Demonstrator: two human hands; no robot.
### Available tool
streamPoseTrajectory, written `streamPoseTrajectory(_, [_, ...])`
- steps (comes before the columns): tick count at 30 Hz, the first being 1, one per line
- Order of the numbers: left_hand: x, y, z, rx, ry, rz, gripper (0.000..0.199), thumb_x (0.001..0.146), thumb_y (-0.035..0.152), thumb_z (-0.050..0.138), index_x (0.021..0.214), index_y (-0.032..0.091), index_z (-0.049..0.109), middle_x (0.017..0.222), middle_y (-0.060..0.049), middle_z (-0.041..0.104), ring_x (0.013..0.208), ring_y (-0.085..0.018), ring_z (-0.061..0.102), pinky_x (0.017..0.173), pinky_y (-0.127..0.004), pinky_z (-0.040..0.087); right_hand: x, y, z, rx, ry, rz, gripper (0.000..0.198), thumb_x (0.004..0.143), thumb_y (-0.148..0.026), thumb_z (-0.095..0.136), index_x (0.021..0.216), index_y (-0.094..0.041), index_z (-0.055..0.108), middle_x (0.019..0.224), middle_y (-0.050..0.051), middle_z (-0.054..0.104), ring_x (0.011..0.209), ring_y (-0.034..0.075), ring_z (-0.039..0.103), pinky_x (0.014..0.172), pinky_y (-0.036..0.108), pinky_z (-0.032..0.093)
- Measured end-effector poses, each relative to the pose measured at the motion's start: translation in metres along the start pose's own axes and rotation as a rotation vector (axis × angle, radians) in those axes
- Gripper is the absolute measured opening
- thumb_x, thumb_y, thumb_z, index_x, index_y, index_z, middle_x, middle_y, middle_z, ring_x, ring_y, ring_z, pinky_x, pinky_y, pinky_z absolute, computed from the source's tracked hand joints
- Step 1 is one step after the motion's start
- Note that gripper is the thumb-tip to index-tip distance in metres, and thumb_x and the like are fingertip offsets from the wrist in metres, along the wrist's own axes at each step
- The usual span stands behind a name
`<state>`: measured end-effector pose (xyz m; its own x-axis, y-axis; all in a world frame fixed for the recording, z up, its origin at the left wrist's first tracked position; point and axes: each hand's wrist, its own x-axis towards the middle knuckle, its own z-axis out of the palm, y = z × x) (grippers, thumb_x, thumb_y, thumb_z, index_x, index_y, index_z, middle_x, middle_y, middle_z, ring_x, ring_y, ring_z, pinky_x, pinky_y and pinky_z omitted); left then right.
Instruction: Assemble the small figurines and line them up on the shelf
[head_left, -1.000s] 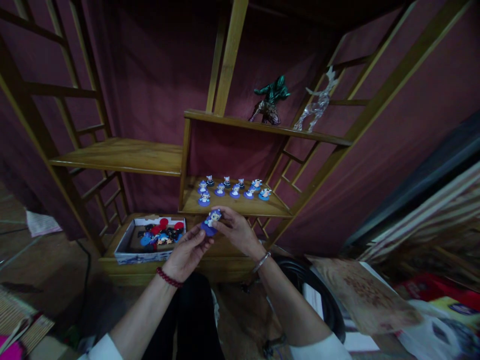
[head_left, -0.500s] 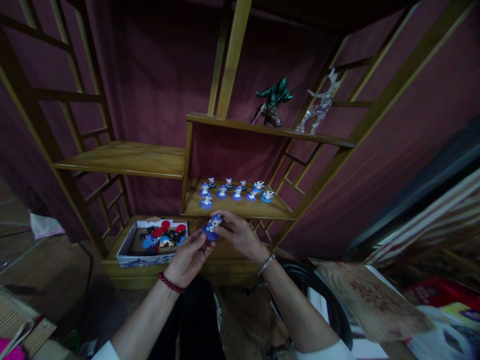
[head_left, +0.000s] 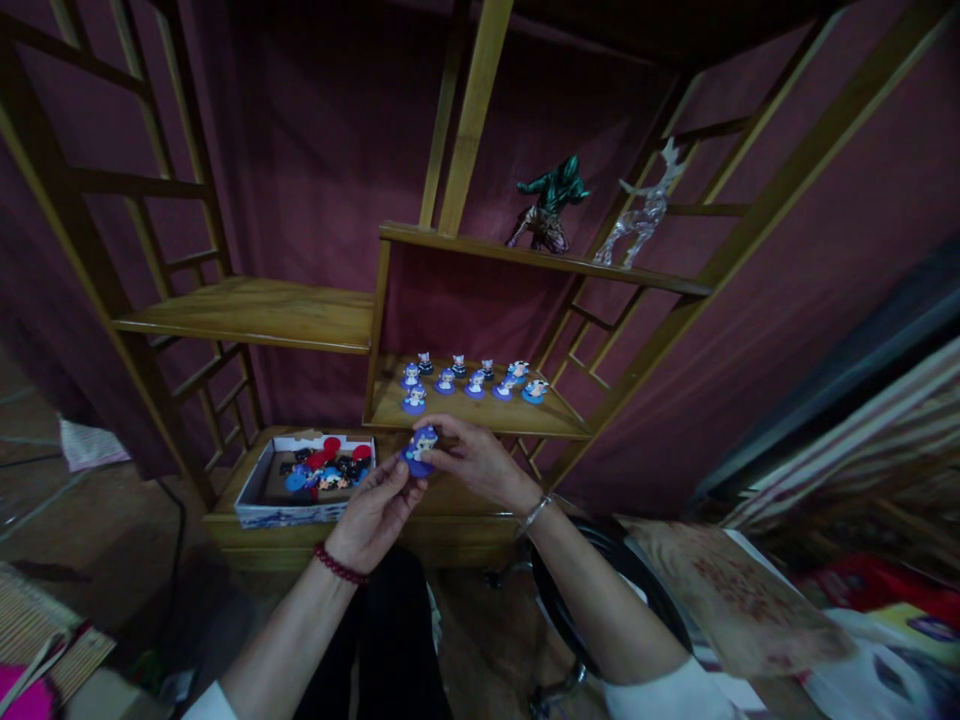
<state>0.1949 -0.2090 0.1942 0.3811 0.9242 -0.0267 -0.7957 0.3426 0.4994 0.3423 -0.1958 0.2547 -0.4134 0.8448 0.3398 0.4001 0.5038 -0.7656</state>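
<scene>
Between both hands is a small purple-and-white figurine [head_left: 419, 449] on a round purple base, held upright in front of the low shelf. My left hand [head_left: 381, 505] is closed on its base from below left, a red bead bracelet on the wrist. My right hand [head_left: 478, 463] pinches the figurine's upper part from the right; a silver bangle circles that wrist. Behind them, several similar figurines [head_left: 445, 380] stand in loose rows on the shelf board [head_left: 495, 418]. To the left, an open shallow box [head_left: 262, 517] holds a jumble of red, blue and black figurine pieces [head_left: 326, 468].
A green-and-bronze crouching statue [head_left: 551, 205] and a clear deer figure [head_left: 643, 215] stand on the upper shelf [head_left: 480, 250]. Another wooden shelf [head_left: 255, 312] is at left. A black round stool [head_left: 540, 590] sits under my right forearm, beside a patterned board [head_left: 735, 600].
Both hands have shifted slightly left with the figurine, which is turned a little. The camera view has moved slightly; the shelf figurines keep their places.
</scene>
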Motion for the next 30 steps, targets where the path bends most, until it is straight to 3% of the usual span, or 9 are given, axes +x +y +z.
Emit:
streamPoseTrajectory(16, [-0.012,0.001,-0.008,-0.038,-0.038,-0.031,0.014,0.064,0.014,0.068,0.078,0.011,0.063,0.074,-0.003,0.062,0.063,-0.007,0.055,0.057,-0.015,0.045,0.001,-0.014,0.003,-0.126,-0.113,-0.05,0.031,0.078,-0.027,0.052,0.108,-0.025,0.052,0.097,-0.001,0.059,0.084,0.011,0.057,0.069,0.019,0.047])
streamPoseTrajectory(26, [-0.016,0.003,-0.011,-0.021,0.009,0.021,0.019,0.063,0.014,0.069,0.081,0.013,0.062,0.079,-0.002,0.062,0.065,-0.008,0.056,0.061,-0.016,0.046,0.0,-0.019,0.018,-0.245,0.005,-0.098,0.027,0.075,-0.023,0.055,0.103,-0.022,0.054,0.094,-0.001,0.062,0.085,0.012,0.057,0.08,0.023,0.044])
streamPoseTrajectory(30, [-0.016,0.005,-0.012,-0.004,0.006,0.077,0.018,0.064,0.015,0.068,0.081,0.014,0.062,0.078,-0.001,0.062,0.067,-0.008,0.056,0.062,-0.016,0.045,0.001,-0.02,0.027,-0.264,0.074,-0.07,0.027,0.076,-0.022,0.054,0.103,-0.023,0.053,0.091,-0.002,0.062,0.082,0.011,0.058,0.077,0.023,0.044])
